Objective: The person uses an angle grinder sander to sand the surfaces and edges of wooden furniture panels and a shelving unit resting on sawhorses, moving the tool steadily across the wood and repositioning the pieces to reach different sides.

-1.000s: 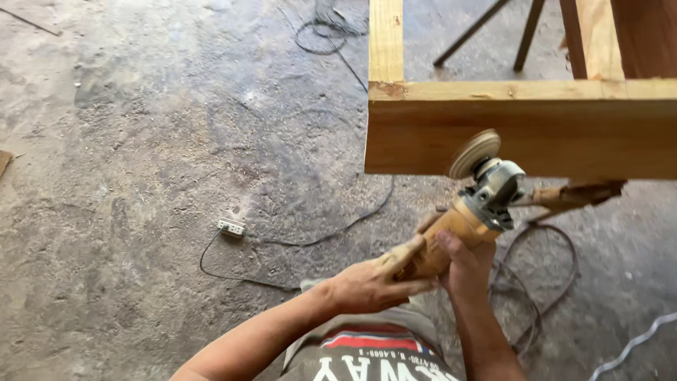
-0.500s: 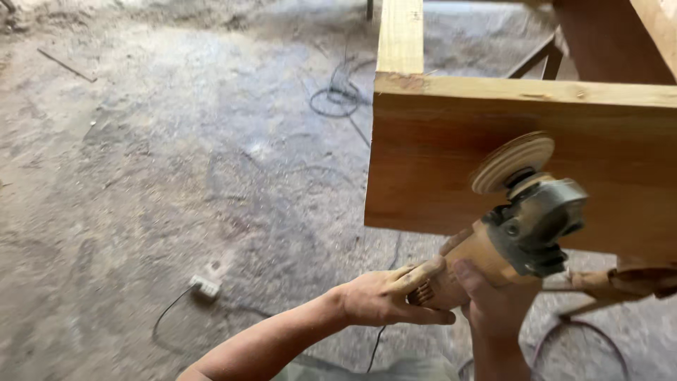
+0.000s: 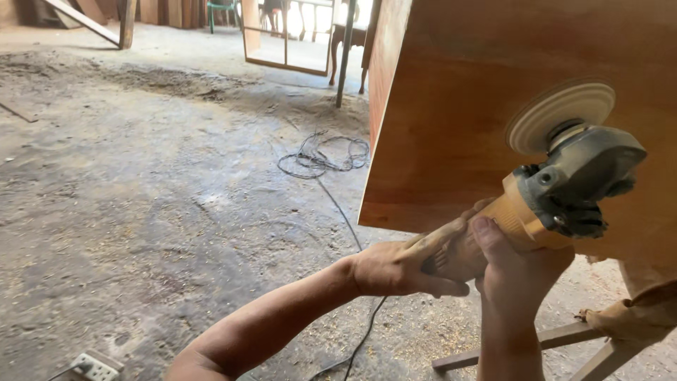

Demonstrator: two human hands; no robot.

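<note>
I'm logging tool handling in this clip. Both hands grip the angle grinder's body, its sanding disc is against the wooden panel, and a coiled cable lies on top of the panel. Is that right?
Not quite. In the head view the coiled cable lies on the dusty floor, not on the wooden panel. The rest holds: left hand and right hand grip the angle grinder, sanding disc against the panel.

I am gripping the dusty orange-bodied angle grinder (image 3: 536, 204) with both hands: my left hand (image 3: 402, 264) is wrapping the rear of its body, and my right hand (image 3: 518, 271) is clasping it from below. Its round tan sanding disc (image 3: 560, 113) is lying against the large brown wooden panel (image 3: 458, 106). A black power cable (image 3: 324, 159) is lying coiled on the sawdust-covered concrete floor (image 3: 141, 183).
</note>
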